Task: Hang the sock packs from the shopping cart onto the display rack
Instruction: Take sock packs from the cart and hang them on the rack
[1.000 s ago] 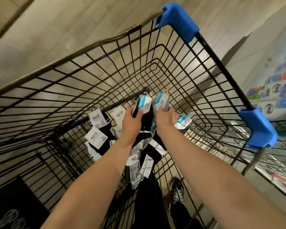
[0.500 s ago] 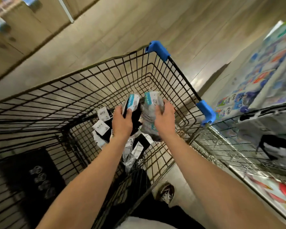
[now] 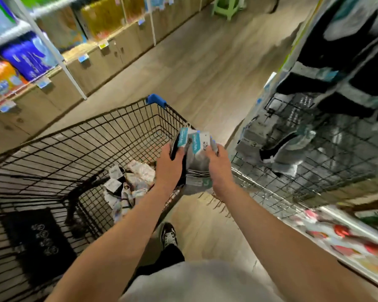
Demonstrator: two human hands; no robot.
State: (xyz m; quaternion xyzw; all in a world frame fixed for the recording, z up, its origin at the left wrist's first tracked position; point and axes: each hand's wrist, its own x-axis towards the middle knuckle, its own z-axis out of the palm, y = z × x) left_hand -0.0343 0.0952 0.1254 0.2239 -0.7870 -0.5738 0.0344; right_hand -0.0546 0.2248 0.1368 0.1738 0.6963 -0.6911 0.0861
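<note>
My left hand [image 3: 169, 168] gripped a dark sock pack [image 3: 174, 147], my right hand [image 3: 218, 168] a grey sock pack [image 3: 198, 164], both over the shopping cart's [image 3: 109, 115] right edge; the display rack [image 3: 336, 162] showed blurred, so perhaps I'd miss a hook; crowded together, either pack could slip to the floor [image 3: 205, 73].

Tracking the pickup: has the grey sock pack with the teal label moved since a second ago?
Yes. The grey sock pack rose off the pile in the black wire shopping cart to its right rim, nearer the wire display rack.
</note>
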